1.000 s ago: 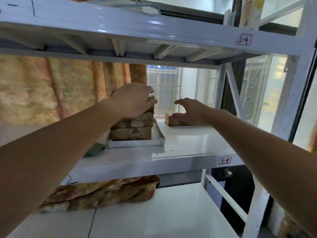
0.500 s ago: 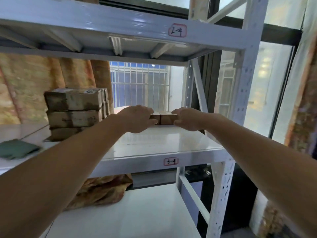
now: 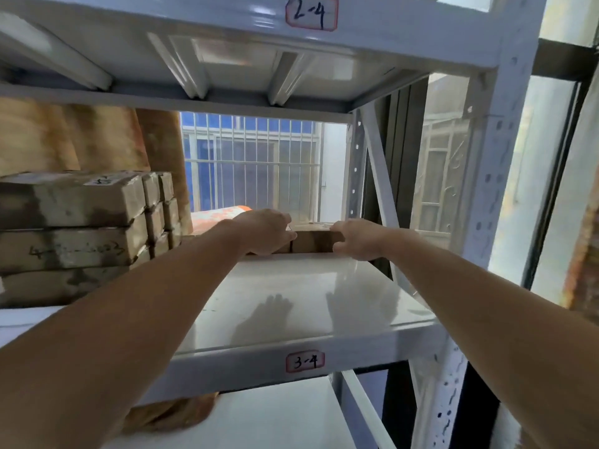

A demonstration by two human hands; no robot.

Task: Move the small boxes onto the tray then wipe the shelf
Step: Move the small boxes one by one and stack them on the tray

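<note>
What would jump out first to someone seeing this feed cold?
Both bare arms reach deep into the shelf labelled 3-4, where the left hand and right hand grip the ends of a small brown box at the back. To the left stands a tall stack of taped boxes.

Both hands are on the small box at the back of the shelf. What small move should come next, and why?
Probably lift the small box a little and bring it left toward the stacked boxes. The left hand and right hand already grip its two ends, and it is the only box lying apart on the shelf. The tray itself is not visible now.
</note>
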